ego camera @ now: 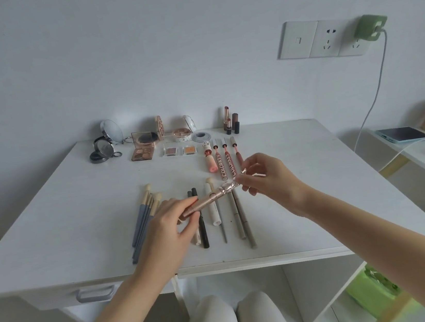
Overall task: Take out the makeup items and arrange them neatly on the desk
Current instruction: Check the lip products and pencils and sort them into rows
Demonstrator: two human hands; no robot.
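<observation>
— Above the middle of the desk point(50, 209), toward its front edge, what is being held?

— A rose-gold pen point(206, 201), lifted off the surface and slanting up to the right. The left hand point(166, 229) pinches its lower end; the right hand point(264, 175) has fingers curled round the shiny cap end — I'd judge to steady it before it is laid down.

— Where would it go?

— Probably in the row below it: brushes point(143, 218) on the left, then pencils and liners point(229, 212), all lying parallel and pointing at the back edge.

— And farther back?

— Lip glosses point(222, 162) lie side by side behind that row. Along the back edge stand compacts point(104, 148), palettes point(143, 148) and upright lipsticks point(230, 123), the taller things at the rear so they hide nothing.

— Much left?

— Most seems laid out; I cannot see any bag.
</observation>
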